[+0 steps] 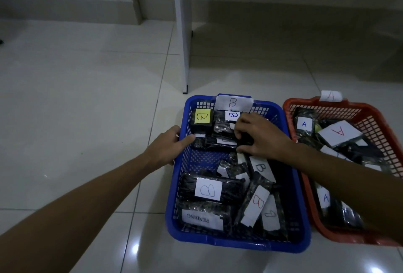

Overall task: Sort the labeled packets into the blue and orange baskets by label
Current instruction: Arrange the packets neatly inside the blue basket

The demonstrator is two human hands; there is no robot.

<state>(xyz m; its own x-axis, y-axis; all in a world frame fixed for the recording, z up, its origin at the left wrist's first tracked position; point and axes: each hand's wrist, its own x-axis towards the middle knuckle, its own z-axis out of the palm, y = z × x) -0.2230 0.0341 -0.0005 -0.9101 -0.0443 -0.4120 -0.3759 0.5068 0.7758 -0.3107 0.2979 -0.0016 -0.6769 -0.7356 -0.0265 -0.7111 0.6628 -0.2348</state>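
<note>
blue basket (302,194) on tiled floor (87,98), orange basket (379,120) touching its right side. black packets marked b fill the blue one; packets marked a lie in the orange one. left hand (168,147) grips the blue basket's left rim, fingers curled over the edge. right hand (259,136) reaches inside, fingers pinching a black packet (245,139) at the far end. white table leg (184,33) behind.

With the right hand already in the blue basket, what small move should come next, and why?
Probably release: the right hand pinches a black packet low among B-labeled packets in the blue basket, which the left hand steadies at its rim. Its label is hidden.
</note>
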